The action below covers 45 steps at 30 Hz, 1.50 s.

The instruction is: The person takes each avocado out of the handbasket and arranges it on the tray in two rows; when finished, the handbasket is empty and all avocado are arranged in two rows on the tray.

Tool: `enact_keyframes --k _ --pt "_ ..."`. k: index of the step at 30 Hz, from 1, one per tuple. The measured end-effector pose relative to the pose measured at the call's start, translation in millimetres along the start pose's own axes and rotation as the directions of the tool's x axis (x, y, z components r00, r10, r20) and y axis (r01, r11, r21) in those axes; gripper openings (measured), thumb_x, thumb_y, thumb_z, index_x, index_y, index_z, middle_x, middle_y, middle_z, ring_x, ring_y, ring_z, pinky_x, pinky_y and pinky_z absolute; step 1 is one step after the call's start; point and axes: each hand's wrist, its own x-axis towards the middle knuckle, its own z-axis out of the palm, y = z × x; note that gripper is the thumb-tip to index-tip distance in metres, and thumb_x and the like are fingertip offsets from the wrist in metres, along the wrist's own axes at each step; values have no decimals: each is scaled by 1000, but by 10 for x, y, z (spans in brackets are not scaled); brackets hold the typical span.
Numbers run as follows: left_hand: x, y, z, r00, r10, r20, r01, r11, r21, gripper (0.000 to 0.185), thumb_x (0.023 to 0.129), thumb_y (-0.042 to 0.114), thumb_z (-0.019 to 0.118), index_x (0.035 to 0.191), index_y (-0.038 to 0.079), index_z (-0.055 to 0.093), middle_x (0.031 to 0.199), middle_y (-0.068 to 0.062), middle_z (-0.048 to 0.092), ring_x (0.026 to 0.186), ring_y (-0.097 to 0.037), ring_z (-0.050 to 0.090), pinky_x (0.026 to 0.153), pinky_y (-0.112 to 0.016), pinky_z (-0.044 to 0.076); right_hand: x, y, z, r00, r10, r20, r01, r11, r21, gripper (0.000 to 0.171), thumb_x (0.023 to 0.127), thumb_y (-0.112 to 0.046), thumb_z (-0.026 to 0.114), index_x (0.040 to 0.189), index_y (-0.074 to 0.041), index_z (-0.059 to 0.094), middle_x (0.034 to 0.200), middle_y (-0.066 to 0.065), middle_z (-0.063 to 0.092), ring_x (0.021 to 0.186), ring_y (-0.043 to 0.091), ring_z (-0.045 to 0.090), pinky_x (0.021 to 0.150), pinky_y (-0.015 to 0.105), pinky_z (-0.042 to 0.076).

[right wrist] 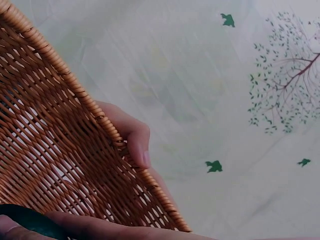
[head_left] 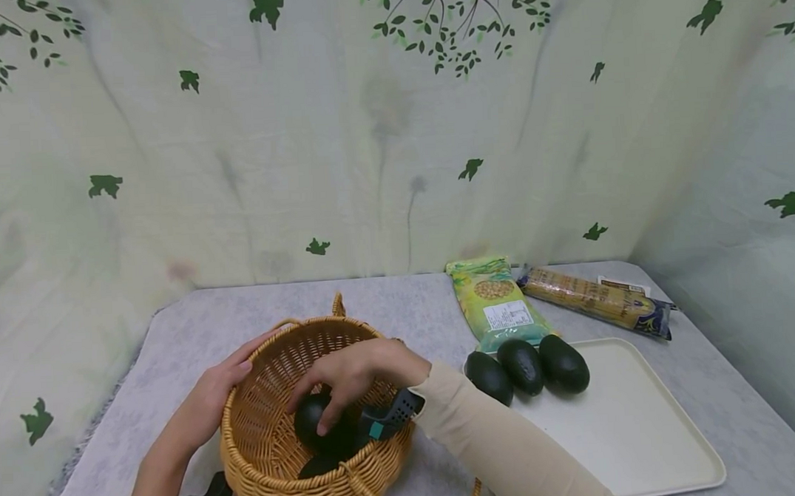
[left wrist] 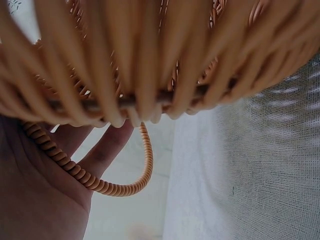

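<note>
A woven wicker basket (head_left: 259,439) stands on the grey table near the front. My right hand (head_left: 350,379) reaches into it, fingers curled over a dark green avocado (head_left: 309,420); another avocado (head_left: 317,466) lies below it in the basket. My left hand (head_left: 213,393) holds the basket's left rim, thumb over the edge. In the left wrist view the palm (left wrist: 35,190) lies against the basket wall (left wrist: 150,60) and its loop handle (left wrist: 125,187). The right wrist view shows the basket weave (right wrist: 65,160), the left thumb (right wrist: 135,137) on the rim and a sliver of avocado (right wrist: 30,222).
Three avocados (head_left: 525,364) lie along the left edge of a cream tray (head_left: 632,430) to the right. Behind it are a green snack bag (head_left: 500,303) and a long cracker packet (head_left: 596,298). A leaf-print curtain closes off the back and sides.
</note>
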Motion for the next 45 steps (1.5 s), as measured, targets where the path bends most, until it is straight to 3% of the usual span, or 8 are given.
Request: enact_keyframes --k 15,22,25,36,45 --pt "-1 -25 19 1000 -1 -14 1 1000 10 50 114 28 26 160 16 39 153 -20 47 121 4 55 82 -29 57 -30 -8 7 999 -47 -10 47 999 -8 56 94 -20 78 146 -18 60 150 -9 56 136 -2 46 108 15 37" --pt "4 -52 16 1000 13 -27 -11 999 47 49 114 26 26 160 18 40 148 20 47 122 11 50 83 -26 56 -65 -7 12 997 -69 -42 68 997 -41 53 95 -22 77 145 -19 61 148 -10 57 135 -2 47 108 13 35" --pt "13 -58 17 999 28 -23 -26 998 60 49 114 24 25 160 19 40 147 28 45 124 12 48 86 -25 54 -83 -8 16 995 -74 -65 71 996 -46 53 95 -23 76 145 -19 60 149 -9 57 135 -2 47 107 12 34" --pt "19 -66 3 1000 19 -11 -19 999 35 49 114 25 24 161 17 38 146 30 44 123 11 49 83 -26 56 -168 -33 -10 980 -128 -154 126 992 -23 54 96 -23 75 146 -17 56 145 -8 57 132 -2 48 104 12 37" --pt "23 -58 10 1000 12 -14 -12 1000 19 49 114 26 25 160 16 40 144 30 46 121 9 52 84 -25 56 -331 -90 -12 958 -106 -266 117 993 25 48 98 -26 72 143 -20 56 138 -10 58 111 -1 56 90 15 45"
